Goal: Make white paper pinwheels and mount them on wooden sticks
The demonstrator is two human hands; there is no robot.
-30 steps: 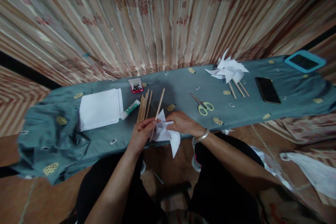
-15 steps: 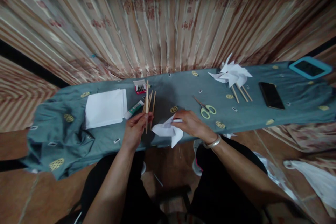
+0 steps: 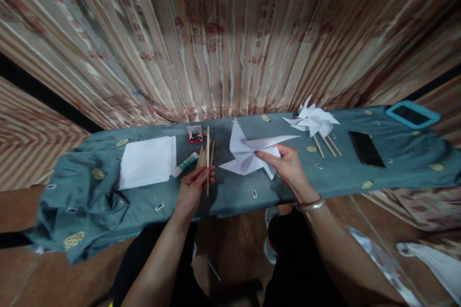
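Far left on the teal cloth-covered counter [image 3: 90, 211], the stack of white paper sheets [image 3: 147, 168] lies flat, a green-and-white glue tube [image 3: 185, 163] just beside it. The left hand [image 3: 192, 191] now stands a thin wooden stick [image 3: 208, 160] upright, fingers pinched shut around its lower part, over the loose bundle of wooden sticks [image 3: 203, 156]. Moving right, the big change: the right hand [image 3: 290, 168] has lifted the folded white paper pinwheel [image 3: 250, 152] off the counter edge, fingers closed on its centre, apart from the stick. Further right, finished white pinwheels [image 3: 313, 120] and a black phone [image 3: 363, 148].
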